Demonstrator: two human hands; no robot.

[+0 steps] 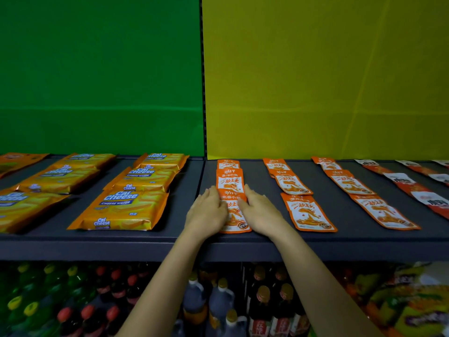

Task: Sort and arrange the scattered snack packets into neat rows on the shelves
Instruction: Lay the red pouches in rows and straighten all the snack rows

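Observation:
A row of three small orange snack packets [230,183] runs front to back on the dark shelf [184,195]. My left hand [208,210] lies flat against the left edge of the nearest packet [235,220], fingers straight. My right hand [260,210] presses flat against its right edge, so the packet sits between both hands. Two more rows of the same orange packets [306,210] [381,210] lie to the right. The hands hide the nearest packet's side edges.
Large orange Cal Cheese wafer packs [124,207] fill the shelf's left half in rows. Red-and-white packets [427,198] line the far right. Green and yellow back panels rise behind. Below the shelf stand drink bottles [218,302] and colourful bags [413,300].

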